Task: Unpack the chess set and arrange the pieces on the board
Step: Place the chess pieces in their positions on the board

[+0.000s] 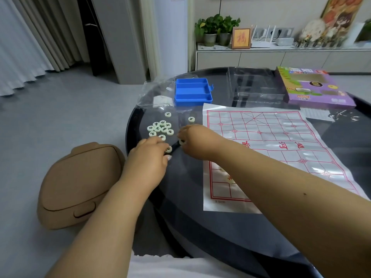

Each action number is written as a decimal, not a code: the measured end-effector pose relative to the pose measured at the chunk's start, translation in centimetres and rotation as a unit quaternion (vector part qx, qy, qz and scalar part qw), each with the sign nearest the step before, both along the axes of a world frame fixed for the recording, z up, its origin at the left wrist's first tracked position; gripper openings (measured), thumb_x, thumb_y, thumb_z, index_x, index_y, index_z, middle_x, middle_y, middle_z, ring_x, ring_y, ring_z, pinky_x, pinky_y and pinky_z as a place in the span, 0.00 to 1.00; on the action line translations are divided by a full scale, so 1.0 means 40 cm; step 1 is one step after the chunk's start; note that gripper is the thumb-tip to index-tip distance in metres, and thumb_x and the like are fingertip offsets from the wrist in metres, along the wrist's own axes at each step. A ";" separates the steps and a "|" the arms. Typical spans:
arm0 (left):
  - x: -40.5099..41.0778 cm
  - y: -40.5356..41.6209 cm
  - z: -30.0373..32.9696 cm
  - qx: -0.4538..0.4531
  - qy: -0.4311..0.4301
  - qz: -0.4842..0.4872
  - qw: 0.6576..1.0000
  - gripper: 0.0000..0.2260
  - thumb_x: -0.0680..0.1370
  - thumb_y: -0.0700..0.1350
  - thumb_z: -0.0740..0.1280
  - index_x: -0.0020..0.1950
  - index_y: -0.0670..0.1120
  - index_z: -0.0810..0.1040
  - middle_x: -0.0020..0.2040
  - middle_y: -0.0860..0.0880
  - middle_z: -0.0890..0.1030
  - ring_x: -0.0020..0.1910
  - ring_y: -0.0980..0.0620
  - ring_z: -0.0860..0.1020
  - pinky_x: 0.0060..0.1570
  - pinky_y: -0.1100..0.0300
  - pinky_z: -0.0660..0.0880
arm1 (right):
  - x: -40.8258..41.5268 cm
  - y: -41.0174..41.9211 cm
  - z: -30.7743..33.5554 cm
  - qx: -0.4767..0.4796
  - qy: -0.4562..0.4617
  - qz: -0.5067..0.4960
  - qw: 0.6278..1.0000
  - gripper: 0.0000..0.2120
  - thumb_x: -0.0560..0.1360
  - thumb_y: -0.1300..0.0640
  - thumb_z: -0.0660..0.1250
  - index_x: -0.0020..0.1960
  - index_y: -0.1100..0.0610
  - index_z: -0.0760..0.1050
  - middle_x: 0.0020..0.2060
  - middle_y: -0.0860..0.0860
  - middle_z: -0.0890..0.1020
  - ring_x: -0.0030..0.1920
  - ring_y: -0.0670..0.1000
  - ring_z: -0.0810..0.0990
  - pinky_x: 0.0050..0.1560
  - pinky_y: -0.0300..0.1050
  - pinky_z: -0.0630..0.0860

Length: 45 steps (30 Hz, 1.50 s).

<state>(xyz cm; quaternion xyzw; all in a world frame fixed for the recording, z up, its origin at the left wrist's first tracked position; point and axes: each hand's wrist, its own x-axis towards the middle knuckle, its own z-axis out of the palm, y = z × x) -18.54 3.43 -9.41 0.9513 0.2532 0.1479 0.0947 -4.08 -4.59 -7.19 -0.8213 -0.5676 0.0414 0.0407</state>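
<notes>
Hands reach forward and to the left over a round dark table, both forearms stretched out from the bottom of the view; the left hand lies palm down near the table's left edge, its fingers curled over a pale round chess piece that shows at the fingertips; the right hand crosses in from the right, knuckles up, fingers bent round another pale piece, though how firmly it grips is hard to make out because the hand covers most of it; the two hands sit just beside each other without touching. Beyond them a cluster of loose pieces lies flat on the table, faces up with dark characters, and two lie apart from it, one farther back and one nearer the board. The board, a thin glossy sheet printed with a red grid, lies flat to the right of the hands, its long axis running away from the viewer and slanting slightly right; the right forearm crosses its near corner. Behind the pieces stand a blue tray, a clear plastic bag, a clear plastic insert and a purple game box.
</notes>
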 end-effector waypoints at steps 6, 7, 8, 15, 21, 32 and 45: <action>0.017 0.030 0.004 -0.060 -0.041 0.049 0.996 0.17 0.73 0.49 0.73 0.59 0.44 0.80 0.55 0.45 0.76 0.56 0.45 0.73 0.54 0.52 0.72 | -0.005 0.015 0.014 0.066 0.061 -0.084 0.992 0.22 0.71 0.48 0.71 0.61 0.58 0.75 0.55 0.55 0.74 0.57 0.56 0.76 0.53 0.44 0.71; 0.023 0.033 0.001 -0.071 -0.044 0.047 0.995 0.17 0.72 0.49 0.73 0.58 0.44 0.80 0.54 0.45 0.76 0.55 0.45 0.74 0.52 0.54 0.72 | -0.007 0.020 0.012 0.060 0.052 -0.085 0.993 0.20 0.71 0.48 0.71 0.57 0.59 0.76 0.51 0.55 0.73 0.55 0.56 0.76 0.49 0.43 0.70; 0.029 0.036 -0.002 -0.079 -0.050 0.043 0.995 0.16 0.72 0.48 0.73 0.57 0.44 0.80 0.53 0.45 0.76 0.53 0.45 0.74 0.50 0.56 0.71 | -0.009 0.026 0.011 0.053 0.046 -0.084 0.994 0.19 0.71 0.48 0.71 0.55 0.60 0.77 0.50 0.55 0.73 0.53 0.56 0.77 0.47 0.42 0.69; 0.047 0.047 -0.005 -0.091 -0.042 0.022 0.995 0.08 0.73 0.46 0.72 0.50 0.44 0.81 0.45 0.50 0.72 0.46 0.48 0.74 0.43 0.59 0.66 | -0.010 0.042 0.017 0.020 0.056 -0.091 0.994 0.16 0.75 0.55 0.67 0.61 0.59 0.75 0.58 0.58 0.76 0.56 0.58 0.77 0.55 0.46 0.73; 0.054 0.041 -0.008 -0.069 -0.010 0.023 0.997 0.11 0.75 0.48 0.70 0.53 0.43 0.79 0.53 0.43 0.76 0.55 0.43 0.75 0.56 0.51 0.72 | -0.012 0.050 0.003 0.008 0.043 -0.079 0.996 0.15 0.76 0.58 0.64 0.62 0.59 0.75 0.58 0.59 0.75 0.55 0.57 0.77 0.53 0.45 0.72; 0.227 -0.093 0.094 -0.065 -0.044 -0.059 0.995 0.12 0.77 0.51 0.67 0.57 0.47 0.76 0.56 0.48 0.74 0.58 0.50 0.71 0.57 0.54 0.70 | 0.154 -0.164 0.081 0.108 0.087 -0.194 0.971 0.12 0.77 0.59 0.66 0.59 0.59 0.78 0.55 0.55 0.78 0.49 0.52 0.77 0.49 0.41 0.72; 0.443 -0.174 0.046 -0.073 0.034 -0.070 0.994 0.14 0.75 0.53 0.70 0.55 0.46 0.80 0.51 0.47 0.78 0.49 0.49 0.77 0.50 0.55 0.77 | 0.276 -0.260 0.018 0.050 0.087 -0.253 0.962 0.14 0.75 0.58 0.68 0.60 0.55 0.76 0.58 0.54 0.76 0.52 0.53 0.76 0.53 0.43 0.75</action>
